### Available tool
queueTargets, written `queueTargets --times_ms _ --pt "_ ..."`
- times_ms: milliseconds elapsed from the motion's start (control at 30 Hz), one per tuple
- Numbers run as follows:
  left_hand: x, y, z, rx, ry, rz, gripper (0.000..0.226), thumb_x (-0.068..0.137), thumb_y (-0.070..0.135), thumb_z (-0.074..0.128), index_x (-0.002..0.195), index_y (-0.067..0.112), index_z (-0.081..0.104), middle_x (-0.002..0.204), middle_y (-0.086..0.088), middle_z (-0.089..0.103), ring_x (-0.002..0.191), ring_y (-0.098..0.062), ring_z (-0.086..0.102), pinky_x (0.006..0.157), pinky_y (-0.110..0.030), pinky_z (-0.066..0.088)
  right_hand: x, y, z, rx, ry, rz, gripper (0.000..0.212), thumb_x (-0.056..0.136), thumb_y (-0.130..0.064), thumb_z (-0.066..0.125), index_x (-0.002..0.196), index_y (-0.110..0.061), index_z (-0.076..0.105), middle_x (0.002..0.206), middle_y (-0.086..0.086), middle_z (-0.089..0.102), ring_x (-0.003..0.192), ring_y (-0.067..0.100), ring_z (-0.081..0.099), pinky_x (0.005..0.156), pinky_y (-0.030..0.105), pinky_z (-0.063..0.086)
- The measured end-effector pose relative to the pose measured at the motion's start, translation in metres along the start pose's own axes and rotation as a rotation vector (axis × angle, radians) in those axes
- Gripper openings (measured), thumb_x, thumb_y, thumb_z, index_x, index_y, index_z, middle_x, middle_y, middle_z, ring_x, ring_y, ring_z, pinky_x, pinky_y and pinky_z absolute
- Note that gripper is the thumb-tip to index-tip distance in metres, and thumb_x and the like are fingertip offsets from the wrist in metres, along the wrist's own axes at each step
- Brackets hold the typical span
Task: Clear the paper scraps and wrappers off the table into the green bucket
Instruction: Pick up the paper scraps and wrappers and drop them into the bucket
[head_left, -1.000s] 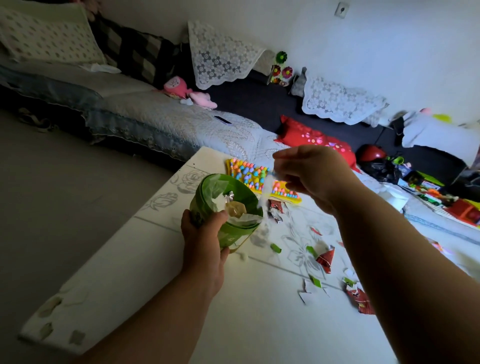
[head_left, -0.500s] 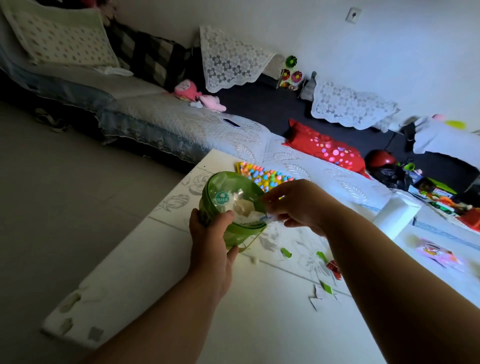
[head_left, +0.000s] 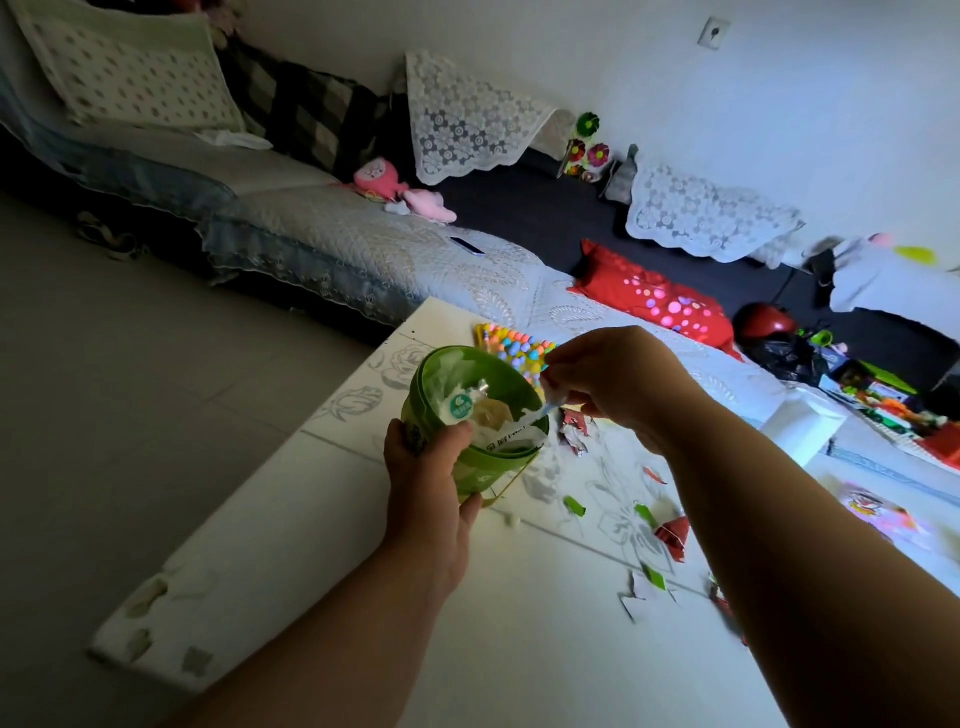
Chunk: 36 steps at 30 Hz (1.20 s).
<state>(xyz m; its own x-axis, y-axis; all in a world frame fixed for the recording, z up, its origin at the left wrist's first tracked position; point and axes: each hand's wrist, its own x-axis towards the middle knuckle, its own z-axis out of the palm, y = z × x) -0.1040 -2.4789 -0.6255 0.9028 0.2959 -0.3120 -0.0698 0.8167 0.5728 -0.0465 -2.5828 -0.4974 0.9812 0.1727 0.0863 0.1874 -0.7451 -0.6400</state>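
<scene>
The green bucket (head_left: 491, 465) is tilted toward me on the white table (head_left: 291, 525), with white and tan wrappers inside it. My left hand (head_left: 431, 483) grips its near wall, thumb over the rim. At the bucket's right rim my right hand (head_left: 613, 379) pinches a pale scrap (head_left: 550, 408) that reaches into the opening. Green scraps (head_left: 574, 505), a red wrapper (head_left: 674, 535), a crumpled red-and-silver wrapper (head_left: 574, 431) and white paper pieces (head_left: 641, 597) lie on the table to the right, partly hidden by my right forearm.
A colourful bead board (head_left: 511, 348) lies at the table's far edge behind the bucket. A white box (head_left: 800, 431) stands at the right. A quilted sofa (head_left: 332, 244) with a red cushion (head_left: 654, 306) runs behind the table; grey floor lies to the left.
My right hand came down from above the table to the bucket's right rim with the pale scrap. The bucket stays tilted in my left hand.
</scene>
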Motion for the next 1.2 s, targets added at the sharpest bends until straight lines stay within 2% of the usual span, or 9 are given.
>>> queueTargets --times_ms 167,333,433,567,667,800,933,1100,1200 --pt "0.002 -0.002 -0.002 -0.021 -0.016 -0.028 0.068 0.085 0.017 0.065 0.144 0.039 0.039 0.141 -0.003 0.053 0.124 -0.031 0.054 0.105 -0.052 0.043 0.004 0.004 0.011 0.04 -0.016 0.008 0.022 0.071 -0.005 0.074 0.065 -0.026 0.07 0.067 0.007 0.07 0.061 0.017 0.062 0.08 0.044 0.057" --pt "0.0 -0.004 -0.001 -0.017 -0.041 -0.039 0.066 0.082 0.017 0.066 0.14 0.038 0.044 0.137 -0.003 0.054 0.121 -0.03 0.056 0.103 -0.049 0.045 0.007 0.002 0.021 -0.131 -0.037 -0.049 0.012 0.069 -0.015 0.079 0.075 -0.023 0.072 0.072 0.002 0.066 0.071 0.018 0.062 0.067 0.03 0.051" --pt "-0.001 -0.004 0.0 -0.016 -0.047 -0.033 0.074 0.073 0.02 0.069 0.14 0.037 0.044 0.139 -0.002 0.053 0.122 -0.03 0.055 0.1 -0.047 0.046 0.01 0.0 0.021 -0.216 -0.004 -0.068 0.02 0.071 -0.023 0.078 0.09 -0.018 0.075 0.077 0.002 0.063 0.071 0.019 0.058 0.065 0.028 0.046" --pt "-0.001 -0.002 -0.001 -0.025 -0.037 -0.039 0.092 0.057 0.024 0.077 0.141 0.039 0.042 0.14 -0.002 0.052 0.121 -0.031 0.055 0.1 -0.048 0.046 0.013 0.004 0.013 -0.139 0.03 -0.088 0.021 0.081 -0.022 0.068 0.096 -0.008 0.073 0.098 0.013 0.072 0.092 0.03 0.067 0.087 0.042 0.055" --pt "0.001 -0.002 -0.002 -0.032 -0.035 -0.033 0.083 0.069 0.022 0.073 0.143 0.039 0.039 0.143 -0.004 0.049 0.124 -0.033 0.052 0.103 -0.051 0.044 0.01 0.003 0.006 -0.081 0.096 -0.145 0.014 0.084 -0.02 0.066 0.091 -0.011 0.074 0.084 0.005 0.07 0.079 0.019 0.064 0.082 0.034 0.054" --pt "0.003 -0.003 -0.002 -0.032 -0.008 -0.022 0.072 0.084 0.016 0.067 0.145 0.04 0.037 0.145 -0.004 0.048 0.126 -0.033 0.052 0.106 -0.053 0.042 0.002 -0.001 0.005 -0.222 0.041 -0.187 0.015 0.083 -0.019 0.069 0.096 -0.015 0.075 0.082 -0.006 0.064 0.069 0.011 0.057 0.073 0.025 0.046" --pt "0.002 0.002 -0.002 -0.029 0.076 0.051 0.079 0.081 0.021 0.068 0.146 0.046 0.032 0.145 0.005 0.047 0.123 -0.026 0.054 0.098 -0.043 0.046 0.004 0.018 0.012 -0.212 0.136 -0.114 0.017 0.082 -0.02 0.068 0.097 -0.017 0.075 0.095 0.003 0.073 0.085 0.022 0.068 0.081 0.029 0.053" --pt "0.009 0.011 -0.007 -0.025 0.115 0.114 0.089 0.059 0.031 0.069 0.14 0.046 0.037 0.143 0.007 0.051 0.121 -0.023 0.057 0.101 -0.049 0.046 0.003 0.081 0.052 -0.336 -0.225 0.183 0.034 0.074 -0.025 0.077 0.106 -0.014 0.071 0.092 0.006 0.071 0.091 0.023 0.07 0.078 0.029 0.051" --pt "0.013 0.011 -0.01 -0.027 0.115 0.117 0.086 0.058 0.031 0.07 0.138 0.045 0.041 0.141 0.007 0.052 0.12 -0.024 0.057 0.101 -0.052 0.046 -0.006 0.106 0.082 -0.318 -0.231 0.202 0.037 0.071 -0.035 0.078 0.103 -0.019 0.071 0.104 0.002 0.069 0.096 0.019 0.062 0.078 0.023 0.044"
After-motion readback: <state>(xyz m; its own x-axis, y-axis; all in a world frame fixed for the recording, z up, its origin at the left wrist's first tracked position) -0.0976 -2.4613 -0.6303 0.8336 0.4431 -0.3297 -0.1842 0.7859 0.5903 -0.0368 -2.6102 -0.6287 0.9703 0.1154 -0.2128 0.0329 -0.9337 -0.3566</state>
